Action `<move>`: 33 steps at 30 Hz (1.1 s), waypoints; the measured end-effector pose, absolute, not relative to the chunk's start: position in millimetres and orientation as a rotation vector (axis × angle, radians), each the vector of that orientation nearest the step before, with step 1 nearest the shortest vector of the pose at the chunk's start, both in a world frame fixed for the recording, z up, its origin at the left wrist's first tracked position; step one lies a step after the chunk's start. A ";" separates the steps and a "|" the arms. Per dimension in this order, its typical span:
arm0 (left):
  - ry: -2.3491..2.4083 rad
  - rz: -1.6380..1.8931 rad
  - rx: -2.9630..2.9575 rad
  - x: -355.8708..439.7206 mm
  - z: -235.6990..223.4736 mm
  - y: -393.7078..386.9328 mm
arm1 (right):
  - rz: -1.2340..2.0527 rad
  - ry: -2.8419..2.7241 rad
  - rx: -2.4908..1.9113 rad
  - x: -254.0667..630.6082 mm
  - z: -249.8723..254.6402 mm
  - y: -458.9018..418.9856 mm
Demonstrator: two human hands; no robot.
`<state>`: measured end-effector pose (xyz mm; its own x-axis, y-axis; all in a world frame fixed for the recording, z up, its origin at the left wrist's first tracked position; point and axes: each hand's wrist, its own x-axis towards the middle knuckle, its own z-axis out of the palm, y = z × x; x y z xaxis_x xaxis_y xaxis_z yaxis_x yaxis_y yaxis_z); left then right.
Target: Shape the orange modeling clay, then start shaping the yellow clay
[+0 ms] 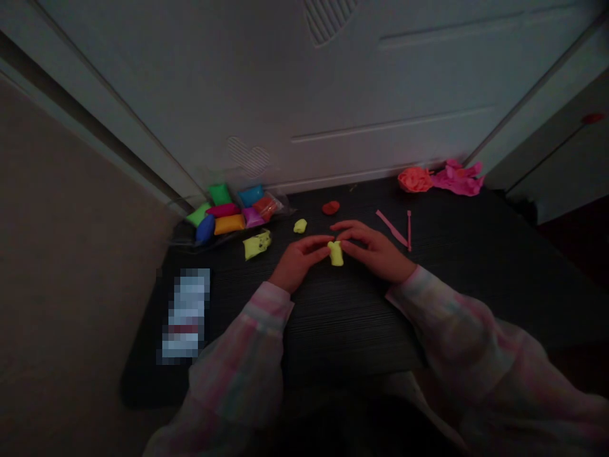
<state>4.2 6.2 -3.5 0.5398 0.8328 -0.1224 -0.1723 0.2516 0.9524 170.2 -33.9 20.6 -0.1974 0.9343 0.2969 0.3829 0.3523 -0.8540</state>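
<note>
A yellow lump of clay sits on the dark table between my two hands. My left hand pinches its left side with thumb and fingers. On the other side my right hand grips it, fingers curled over the top. A smaller yellow clay bit lies just beyond my left hand. A red clay piece lies farther back.
A yellow opened clay packet lies left of my hands. Several coloured clay packets sit in a clear bag at back left. Pink tools lie right. Orange and pink wrappers rest near the door. A blurred packet is at left.
</note>
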 end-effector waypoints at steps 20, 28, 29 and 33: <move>0.754 1.001 0.895 9.2 0.0 5.0 | 0.807 -1.586 -1.254 155.0 10.0 -35.0; 0.992 0.974 1.493 3.1 5.8 4.1 | 0.791 -1.573 -1.321 156.6 8.8 -34.0; 0.992 0.970 1.501 2.7 5.8 4.2 | 0.790 -1.588 -1.318 156.4 8.8 -34.3; 0.960 0.965 1.495 2.1 1.5 6.3 | 0.798 -1.611 -1.291 155.8 8.0 -35.5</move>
